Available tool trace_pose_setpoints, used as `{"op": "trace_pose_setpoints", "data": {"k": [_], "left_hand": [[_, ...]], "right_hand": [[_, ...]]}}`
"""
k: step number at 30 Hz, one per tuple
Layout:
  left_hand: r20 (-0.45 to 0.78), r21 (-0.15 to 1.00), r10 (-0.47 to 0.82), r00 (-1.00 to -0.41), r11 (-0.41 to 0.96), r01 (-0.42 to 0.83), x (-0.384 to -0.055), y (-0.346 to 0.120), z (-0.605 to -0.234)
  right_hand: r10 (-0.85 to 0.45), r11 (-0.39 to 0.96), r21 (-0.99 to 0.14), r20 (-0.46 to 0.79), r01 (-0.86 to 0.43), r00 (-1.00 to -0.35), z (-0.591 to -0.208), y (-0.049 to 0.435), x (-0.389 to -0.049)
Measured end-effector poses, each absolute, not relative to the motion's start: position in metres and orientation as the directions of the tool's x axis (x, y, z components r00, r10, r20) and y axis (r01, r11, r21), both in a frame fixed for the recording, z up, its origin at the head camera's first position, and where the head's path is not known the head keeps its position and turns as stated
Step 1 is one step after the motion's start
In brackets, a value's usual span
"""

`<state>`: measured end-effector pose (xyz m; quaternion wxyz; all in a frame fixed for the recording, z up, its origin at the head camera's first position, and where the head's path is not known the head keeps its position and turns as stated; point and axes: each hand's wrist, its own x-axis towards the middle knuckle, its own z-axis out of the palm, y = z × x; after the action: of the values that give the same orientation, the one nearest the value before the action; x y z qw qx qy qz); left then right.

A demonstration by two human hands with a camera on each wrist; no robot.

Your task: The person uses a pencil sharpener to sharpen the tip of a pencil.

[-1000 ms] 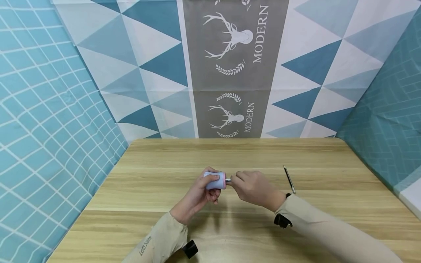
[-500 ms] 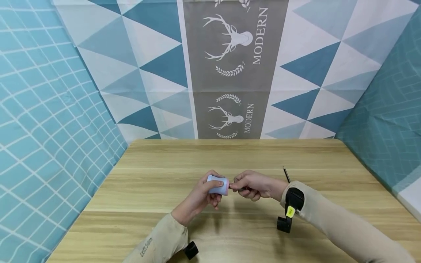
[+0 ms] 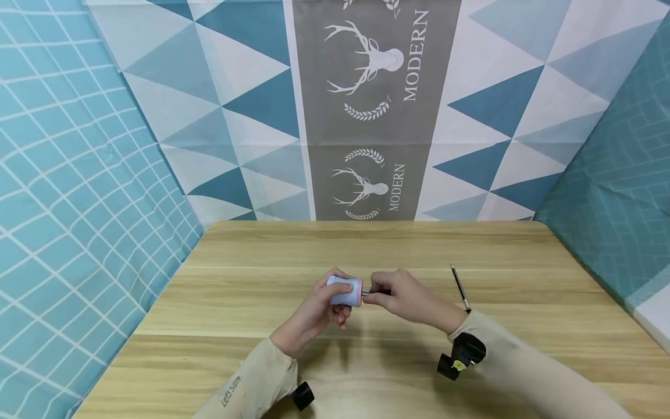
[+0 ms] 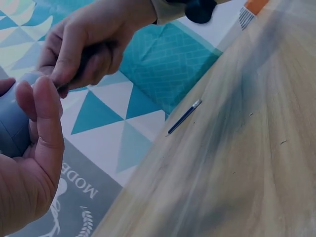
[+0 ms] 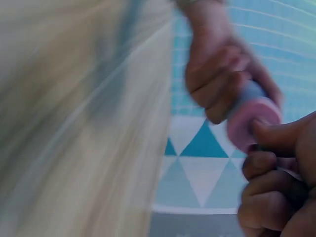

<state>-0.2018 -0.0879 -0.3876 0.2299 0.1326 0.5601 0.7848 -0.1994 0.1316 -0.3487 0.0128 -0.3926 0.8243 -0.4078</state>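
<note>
My left hand [image 3: 323, 302] grips a small light-blue cylinder with a pink end [image 3: 342, 291], which looks like a hand-crank pencil sharpener. It is held sideways above the table, pink end toward the right. From that end juts a thin metal crank [image 3: 366, 293]. My right hand [image 3: 402, 297] pinches the crank between thumb and curled fingers, which hide most of it. In the right wrist view the pink end [image 5: 244, 123] faces my right thumb. The left wrist view shows the blue body [image 4: 14, 121] partly covered by my left fingers.
A dark pencil [image 3: 460, 286] lies on the wooden table [image 3: 251, 285], just beyond my right wrist. A white object [image 3: 654, 311] is at the table's right edge. In the left wrist view, something orange [image 4: 255, 6] shows at the top. Patterned sheets [image 3: 251, 105] enclose the table.
My right hand has rolled over at the crank, from back up to palm side showing, then partly back. My left hand and the sharpener have barely shifted.
</note>
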Motion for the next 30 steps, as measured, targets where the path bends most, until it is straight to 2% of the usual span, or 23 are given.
{"op": "trace_pose_setpoints", "data": {"k": [2, 4, 8, 14, 19, 25, 30], "left_hand": [[-0.042, 0.942, 0.504, -0.863, -0.268, -0.202, -0.202, -0.090, -0.387], [-0.025, 0.940, 0.482, -0.876, -0.286, -0.184, -0.204, -0.093, -0.386], [-0.004, 0.929, 0.444, -0.896, -0.329, -0.167, -0.207, -0.098, -0.385], [0.001, 0.931, 0.515, -0.857, -0.313, -0.187, -0.208, -0.099, -0.385], [0.004, 0.930, 0.512, -0.859, -0.317, -0.185, -0.207, -0.098, -0.385], [0.010, 0.928, 0.512, -0.859, -0.325, -0.184, -0.206, -0.097, -0.385], [0.000, 0.925, 0.506, -0.863, -0.329, -0.193, -0.206, -0.097, -0.385]], "right_hand": [[-0.641, 0.355, -0.810, 0.152, -0.466, -0.752, -0.344, 0.136, -0.201], [-0.622, 0.355, -0.878, 0.035, -0.322, -0.783, -0.340, 0.143, -0.203], [-0.600, 0.338, -0.921, -0.054, -0.193, -0.798, -0.339, 0.158, -0.205], [-0.610, 0.296, -0.934, -0.026, -0.197, -0.792, -0.345, 0.166, -0.205], [-0.563, 0.295, -0.917, 0.059, -0.268, -0.824, -0.349, 0.170, -0.201], [-0.350, 0.429, -0.831, 0.209, -0.354, -0.913, -0.358, 0.183, -0.204], [-0.153, 0.546, -0.792, 0.228, -0.275, -0.962, -0.372, 0.202, -0.219]]}}
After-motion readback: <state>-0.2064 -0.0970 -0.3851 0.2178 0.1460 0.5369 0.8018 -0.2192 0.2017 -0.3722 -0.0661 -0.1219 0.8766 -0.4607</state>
